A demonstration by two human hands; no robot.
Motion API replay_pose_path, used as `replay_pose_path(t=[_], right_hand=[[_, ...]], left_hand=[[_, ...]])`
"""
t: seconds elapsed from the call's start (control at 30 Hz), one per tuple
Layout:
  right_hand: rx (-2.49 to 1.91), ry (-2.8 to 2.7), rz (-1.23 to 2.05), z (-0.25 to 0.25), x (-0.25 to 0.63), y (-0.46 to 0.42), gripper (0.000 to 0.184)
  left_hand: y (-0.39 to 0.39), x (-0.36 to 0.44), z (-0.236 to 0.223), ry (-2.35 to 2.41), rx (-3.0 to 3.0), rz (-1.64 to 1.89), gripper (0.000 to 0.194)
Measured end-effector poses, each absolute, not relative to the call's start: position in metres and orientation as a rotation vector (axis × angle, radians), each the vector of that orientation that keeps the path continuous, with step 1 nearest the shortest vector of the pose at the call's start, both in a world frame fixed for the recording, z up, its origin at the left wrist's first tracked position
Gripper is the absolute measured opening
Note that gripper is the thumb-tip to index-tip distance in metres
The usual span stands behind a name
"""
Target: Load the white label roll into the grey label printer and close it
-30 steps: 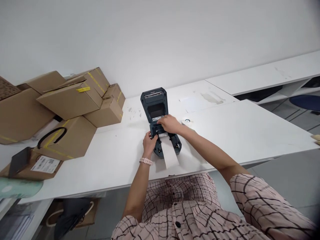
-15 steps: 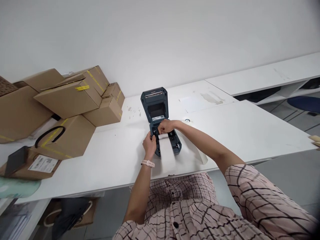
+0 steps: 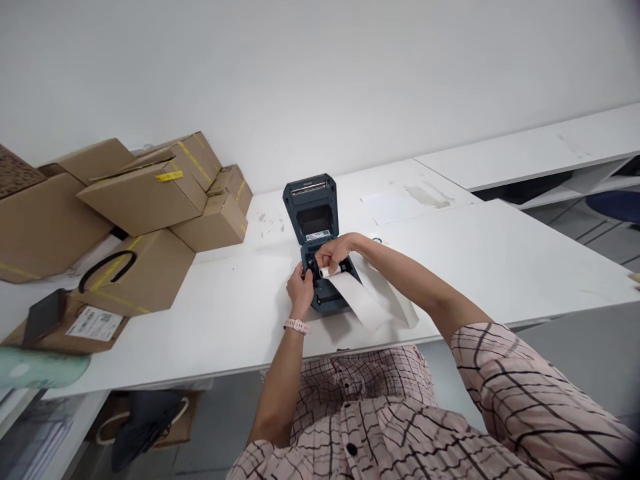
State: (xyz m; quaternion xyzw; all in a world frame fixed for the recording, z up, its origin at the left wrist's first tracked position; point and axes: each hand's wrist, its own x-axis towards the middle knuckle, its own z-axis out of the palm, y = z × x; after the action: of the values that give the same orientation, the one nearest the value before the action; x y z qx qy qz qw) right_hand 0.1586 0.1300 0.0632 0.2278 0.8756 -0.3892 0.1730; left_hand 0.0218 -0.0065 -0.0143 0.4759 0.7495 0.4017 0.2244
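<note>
A dark label printer [image 3: 311, 208] stands on the white table with its lid raised. Inside its bay is a small white paper roll [image 3: 330, 271], tilted, with a long paper strip [image 3: 361, 301] hanging out over the front right. My right hand [image 3: 334, 255] reaches into the bay, its fingers closed round the roll. On the printer's left side rests my left hand [image 3: 301, 287], fingers wrapped on the housing edge; a pink watch band circles that wrist. The far side of the roll is hidden under my right hand.
Cardboard boxes [image 3: 145, 200] with yellow tape are piled at the left. A black cable loop [image 3: 107, 267] lies on one box, near a green roll [image 3: 47, 367]. Another paper piece [image 3: 400, 303] lies right of the printer. A blue stool [image 3: 617, 205] stands at far right.
My right hand has turned the paper roll in the bay, and its strip has swung from straight forward to the right. My left hand stays on the printer.
</note>
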Motion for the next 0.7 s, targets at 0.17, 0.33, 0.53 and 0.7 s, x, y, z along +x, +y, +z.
replay_pose_path(t=[0.17, 0.33, 0.53, 0.7], right_hand=[[0.263, 2.648, -1.502, 0.095, 0.199, 0.114, 0.063], [0.146, 2.869, -1.718, 0.118, 0.327, 0.062, 0.041], [1.128, 2.943, -1.767, 0.084, 0.462, 0.020, 0.023], [1.468, 2.738, -1.674, 0.024, 0.457, 0.058, 0.027]], left_hand=[[-0.007, 0.020, -0.015, 2.077, 1.319, 1.098, 0.047], [-0.007, 0.017, -0.020, 2.059, 1.321, 1.112, 0.049], [-0.005, 0.016, -0.023, 2.039, 1.292, 1.148, 0.051], [-0.003, 0.013, -0.029, 2.016, 1.241, 1.202, 0.050]])
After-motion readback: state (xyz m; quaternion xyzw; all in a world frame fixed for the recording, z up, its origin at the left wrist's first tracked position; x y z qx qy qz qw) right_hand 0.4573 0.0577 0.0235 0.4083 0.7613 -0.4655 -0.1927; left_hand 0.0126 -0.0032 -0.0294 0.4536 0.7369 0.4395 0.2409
